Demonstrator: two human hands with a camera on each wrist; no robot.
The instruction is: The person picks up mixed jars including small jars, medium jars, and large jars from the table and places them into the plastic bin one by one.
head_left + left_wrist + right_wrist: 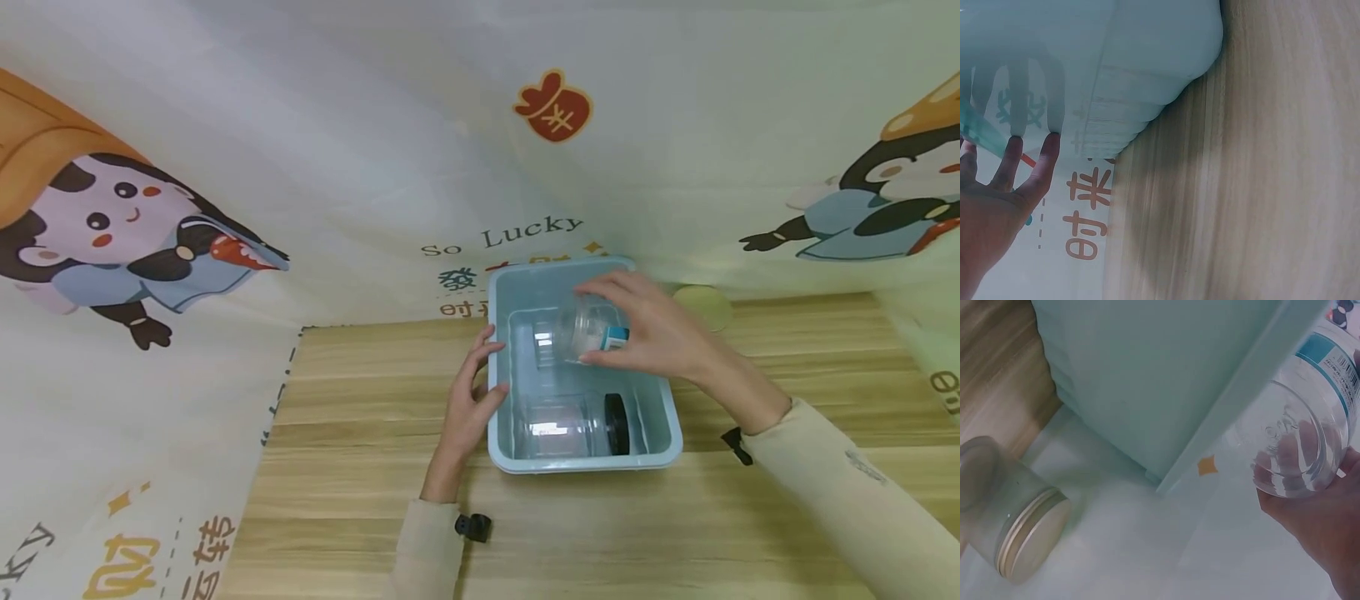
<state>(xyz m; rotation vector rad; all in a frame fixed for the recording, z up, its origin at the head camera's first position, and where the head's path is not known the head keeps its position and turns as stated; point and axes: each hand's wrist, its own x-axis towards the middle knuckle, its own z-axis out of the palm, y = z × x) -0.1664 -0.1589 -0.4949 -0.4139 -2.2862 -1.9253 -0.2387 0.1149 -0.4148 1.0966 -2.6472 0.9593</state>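
Note:
My right hand (645, 329) grips a clear plastic jar (588, 329) with a blue-and-white label, held tilted over the light blue bin (585, 463). In the right wrist view the jar's round clear base (1291, 440) shows, and fingers appear through its wall. On the bin's left side rests my left hand (468, 404), its fingers spread at the rim; from the left wrist its fingertips (1052, 140) meet the bin's wall. A clear jar with a black lid (617, 425) lies on its side in the near part of the bin. Another clear container (543, 346) lies behind it, partly hidden.
Right of the bin's far end, against the backdrop, is a clear jar with a pale gold lid (1041, 540). The bin stands on a wood-grain table (360, 450). A printed cloth (360, 183) rises behind the table and along its left side.

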